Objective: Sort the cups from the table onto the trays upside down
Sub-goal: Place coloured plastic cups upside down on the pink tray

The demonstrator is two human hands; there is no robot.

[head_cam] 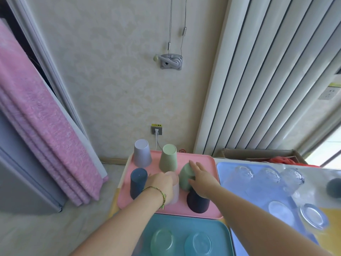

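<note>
Pink tray [204,161]: holds four plastic cups already bottom-up: a lavender cup [142,153] and a ribbed green cup [168,157] at the far edge, a dark blue cup [138,182] on the left, and a navy cup [198,202] near the front right.
Left hand [162,182]: wrapped around a pale cup [174,193] in the middle of the pink tray; whether its rim is down on the tray is hidden by the hand.
Right hand [201,178]: fingers lie over a tilted green cup [185,175] with the thumb against its side; the cup leans, base toward the wall, above the navy cup.
Blue tray [227,169]: carries clear glass cups [243,173], apparently inverted.
Teal tray [184,222]: two translucent cups [162,241] sit bottom-up side by side.
Left to do: a dark cup [334,187] stands on the table [328,237] at the far right, off any tray; a glass piece [314,216] lies near the blue tray's edge, and I cannot tell if it is on it.
Progress: judged well advanced; the two held cups need setting down, then the stragglers.
</note>
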